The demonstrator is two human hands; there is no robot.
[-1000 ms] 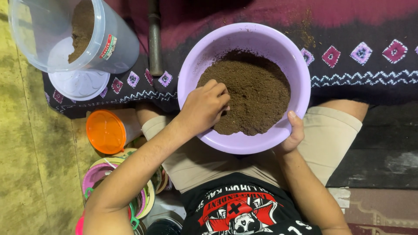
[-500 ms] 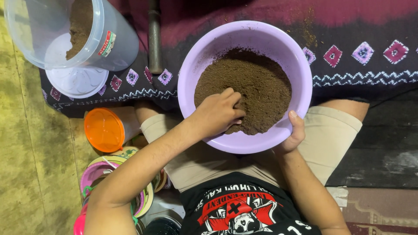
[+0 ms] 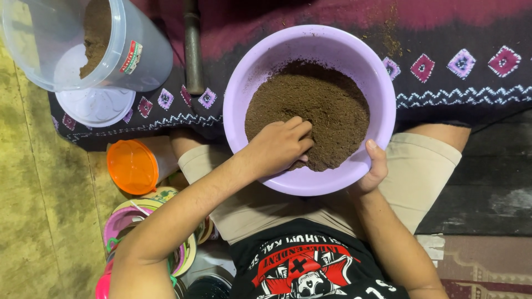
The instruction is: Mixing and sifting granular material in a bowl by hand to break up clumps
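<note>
The left hand [image 3: 277,147] fingers [image 3: 296,160] are digging into the brown powder [image 3: 321,111], tips buried; the clear jar [image 3: 83,44] is getting cropped top-left.

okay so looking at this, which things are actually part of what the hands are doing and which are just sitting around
In use:
- purple bowl
- brown powder in it
- left hand, fingers in the powder
- right hand, gripping the bowl's rim

Lying about:
- clear tub tipped on its side, some powder inside
- orange lid
- stacked coloured lids
- patterned cloth
</note>
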